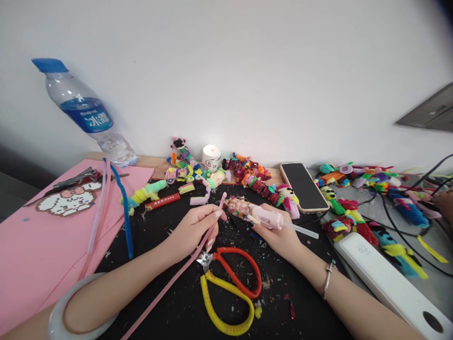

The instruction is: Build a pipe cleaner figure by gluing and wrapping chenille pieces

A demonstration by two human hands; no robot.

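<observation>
My left hand (198, 226) pinches a long pink pipe cleaner (166, 287) close to its curled upper end; the rest trails down to the bottom edge. In my right hand (283, 238) is a pale pink glue gun (267, 216), its glue-crusted nozzle end pointing at the left fingertips. A translucent glue stick (300, 229) juts from its back. Right below my left hand lie scissors (228, 329) with one red and one yellow handle loop, their blades partly hidden. Scraps dot the black mat (173, 307) under both hands.
Along the wall sit colourful pipe-cleaner figures (255, 182), a white cup (211, 157) and a phone (305, 186). A water bottle (85, 113) leans at left above pink paper (42, 264). At right are a white device (389, 283), cables and part of another person's hand (444, 205).
</observation>
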